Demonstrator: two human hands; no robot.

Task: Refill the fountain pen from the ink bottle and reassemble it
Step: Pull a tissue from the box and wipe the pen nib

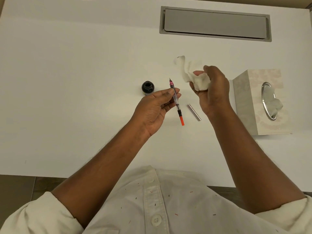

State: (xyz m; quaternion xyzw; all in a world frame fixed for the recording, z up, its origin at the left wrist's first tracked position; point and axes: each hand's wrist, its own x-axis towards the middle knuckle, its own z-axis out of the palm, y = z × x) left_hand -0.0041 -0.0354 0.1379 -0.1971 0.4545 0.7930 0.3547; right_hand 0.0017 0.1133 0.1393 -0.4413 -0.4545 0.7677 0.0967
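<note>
**A:** What sits around the hands?

**B:** On the white table (84, 65), a tissue box (260, 102) stands just beside the right wrist. A grey hatch (215, 23) lies at the far side. A silver barrel (194, 112) lies flat between the hands.

**A:** And the pen?

**B:** The left hand (155, 107) pinches the pen (177, 106) between thumb and fingertips, with the nib pointing away. The uncapped ink bottle (147, 87) stands just beyond that hand, left of the nib and apart from it.

**A:** The right hand?

**B:** The right hand (212, 88) has its fingers curled round a crumpled tissue (197, 76), near the nib, not touching.
</note>
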